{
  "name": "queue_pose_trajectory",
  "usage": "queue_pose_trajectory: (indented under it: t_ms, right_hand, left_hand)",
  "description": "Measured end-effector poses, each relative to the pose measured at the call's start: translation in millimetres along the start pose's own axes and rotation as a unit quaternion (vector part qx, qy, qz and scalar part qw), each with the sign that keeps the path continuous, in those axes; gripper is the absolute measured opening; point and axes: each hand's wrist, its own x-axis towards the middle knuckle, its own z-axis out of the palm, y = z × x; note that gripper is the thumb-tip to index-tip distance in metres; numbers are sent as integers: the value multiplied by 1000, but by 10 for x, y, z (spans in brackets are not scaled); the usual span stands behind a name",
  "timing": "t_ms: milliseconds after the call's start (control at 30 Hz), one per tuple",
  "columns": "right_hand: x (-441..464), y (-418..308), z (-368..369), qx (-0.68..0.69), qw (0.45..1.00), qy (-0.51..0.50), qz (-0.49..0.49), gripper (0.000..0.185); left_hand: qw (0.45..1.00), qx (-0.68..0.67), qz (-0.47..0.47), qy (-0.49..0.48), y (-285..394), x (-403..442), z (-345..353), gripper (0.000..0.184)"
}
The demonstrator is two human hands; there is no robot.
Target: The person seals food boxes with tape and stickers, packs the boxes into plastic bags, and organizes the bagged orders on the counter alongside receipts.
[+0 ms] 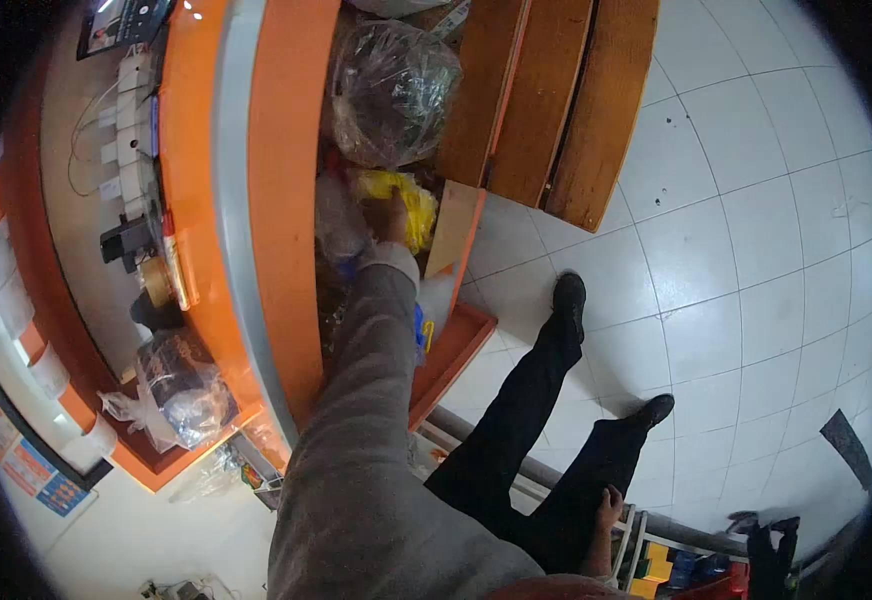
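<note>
My left hand (386, 217) reaches down between the orange counter and the wooden slats and touches a yellow plastic bag (414, 208). Its fingers are partly hidden in the bag's folds, so its grip cannot be made out. A large clear plastic bag (396, 92) lies just above it in the view. My right hand (611, 508) rests on my dark trouser leg near the knee, with its fingers lying flat and nothing in them.
An orange counter (286, 180) runs along the left, with a plastic-wrapped bundle (186, 390) near its lower end. Brown wooden slats (541, 100) extend at the top. White floor tiles (746, 240) lie to the right. Another person's dark legs (764, 550) show at the lower right.
</note>
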Motion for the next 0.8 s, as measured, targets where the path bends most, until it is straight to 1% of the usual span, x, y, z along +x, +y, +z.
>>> queue_pose_trajectory:
  t_ms: [67, 133, 167, 233, 300, 333, 367, 400, 533, 567, 600, 667, 700, 767, 800]
  right_hand:
    - [-14, 40, 42, 26, 1000, -1, 4, 31]
    - [-96, -6, 103, 56, 998, -4, 13, 32]
    - [-110, -42, 139, 30, 999, 3, 14, 32]
    - [-178, -135, 170, -23, 999, 21, 14, 31]
    - [-252, -249, 143, 20, 999, 12, 22, 32]
    - [-280, -303, 134, 39, 999, 7, 26, 33]
    - [-309, -344, 112, 58, 998, 0, 31, 33]
    - [-252, -82, 163, 24, 999, 29, -5, 31]
    - [-195, 24, 160, 49, 998, 37, 2, 30]
    - [-179, 19, 159, 47, 998, 40, -6, 30]
    - [-177, -1, 104, 44, 998, 44, -15, 29]
    - [-198, -91, -27, 59, 998, 33, 7, 28]
    - [-203, -177, -33, 70, 997, 28, 16, 28]
    - [-204, -192, -66, 74, 997, 35, 16, 26]
    - [-155, -48, -70, 78, 996, 35, 16, 26]
  left_hand:
    - [997, -70, 12, -14, -206, 61, 55, 44]
    - [984, -173, 18, -24, -454, 80, 94, 44]
    - [973, -229, 14, -30, -547, 76, 107, 44]
    - [927, -372, -10, -45, -722, 47, 110, 45]
    - [869, -491, -39, -51, -837, 20, 94, 45]
    - [845, -530, -46, -49, -882, 11, 55, 45]
    - [836, -544, -62, -41, -930, -13, 32, 46]
    - [849, -524, -70, -23, -891, -101, -87, 46]
    - [905, -410, -107, 46, -805, -425, -439, 48]
    - [919, -374, -115, 56, -787, -532, -527, 48]
    - [937, -327, -115, 46, -820, -635, -603, 49]
    - [974, -207, -96, -10, -905, -880, -747, 49]
    - [987, -132, -74, -55, -918, -986, -862, 50]
    - [986, 31, -6, -163, -888, -1093, -1081, 51]
    - [969, 108, 34, -221, -836, -1078, -1187, 51]
